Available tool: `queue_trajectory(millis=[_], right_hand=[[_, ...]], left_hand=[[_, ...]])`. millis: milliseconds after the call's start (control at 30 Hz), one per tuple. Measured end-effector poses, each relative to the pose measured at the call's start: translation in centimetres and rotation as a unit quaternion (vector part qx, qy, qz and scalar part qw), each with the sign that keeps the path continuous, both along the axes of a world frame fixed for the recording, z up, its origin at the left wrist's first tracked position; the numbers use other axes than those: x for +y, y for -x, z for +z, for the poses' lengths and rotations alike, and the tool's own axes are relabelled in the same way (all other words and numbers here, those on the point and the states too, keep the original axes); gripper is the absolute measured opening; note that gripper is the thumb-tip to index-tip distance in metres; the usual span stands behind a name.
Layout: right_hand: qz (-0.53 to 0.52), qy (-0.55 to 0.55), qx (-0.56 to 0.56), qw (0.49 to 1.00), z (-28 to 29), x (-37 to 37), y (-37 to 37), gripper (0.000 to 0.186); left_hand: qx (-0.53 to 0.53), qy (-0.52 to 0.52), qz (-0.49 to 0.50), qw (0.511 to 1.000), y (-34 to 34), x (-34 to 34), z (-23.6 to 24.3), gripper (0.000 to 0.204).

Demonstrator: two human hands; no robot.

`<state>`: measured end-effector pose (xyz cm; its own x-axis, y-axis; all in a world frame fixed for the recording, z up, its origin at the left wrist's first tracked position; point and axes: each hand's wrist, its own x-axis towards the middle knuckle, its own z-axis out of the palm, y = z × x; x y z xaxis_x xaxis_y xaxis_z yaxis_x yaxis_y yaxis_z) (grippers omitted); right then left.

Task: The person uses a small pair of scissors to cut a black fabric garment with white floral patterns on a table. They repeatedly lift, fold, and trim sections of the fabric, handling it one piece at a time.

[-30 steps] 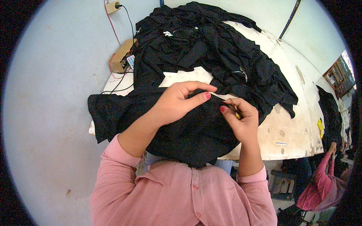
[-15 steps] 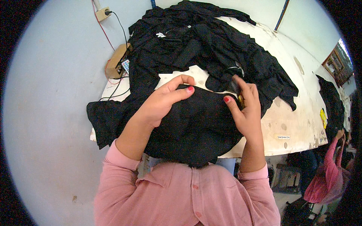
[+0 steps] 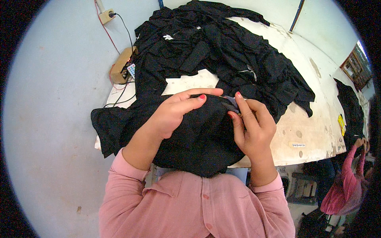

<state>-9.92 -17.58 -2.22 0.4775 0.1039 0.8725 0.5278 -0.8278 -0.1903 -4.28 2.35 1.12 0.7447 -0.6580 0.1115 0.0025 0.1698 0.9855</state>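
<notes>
Both hands, left hand and right hand, pinch the black garment lying between them.

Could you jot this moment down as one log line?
left hand: on black garment | right hand: pinching its edge | black clothes pile behind on table

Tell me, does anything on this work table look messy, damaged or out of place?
The heap of black fabric garments is jumbled, not folded, and one piece droops over the table's left edge. The pale wooden tabletop is stained with dark spots. Both hands, left hand and right hand, pinch the black garment between them.
</notes>
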Motion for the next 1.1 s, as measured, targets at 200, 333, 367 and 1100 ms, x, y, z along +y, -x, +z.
queue_trajectory(millis=[200,333,367,1100], right_hand=[[0.029,-0.01,0.003,1.0,0.0,-0.2,-0.3,0.041],[0.026,-0.003,-0.011,1.0,-0.3,-0.5,-0.5,0.04],[0.027,0.006,-0.023,0.999,-0.3,-0.5,-0.6,0.04],[0.036,-0.018,0.001,0.999,-0.1,0.6,-0.2,0.039]], left_hand=[[0.008,0.005,-0.011,1.0,0.0,0.0,-0.5,0.033],[0.005,-0.002,-0.012,1.0,0.0,-0.1,-0.5,0.032],[0.001,-0.003,-0.012,1.0,0.1,-0.1,-0.4,0.032],[-0.03,0.0,-0.011,0.999,0.1,-0.4,-0.9,0.033]])
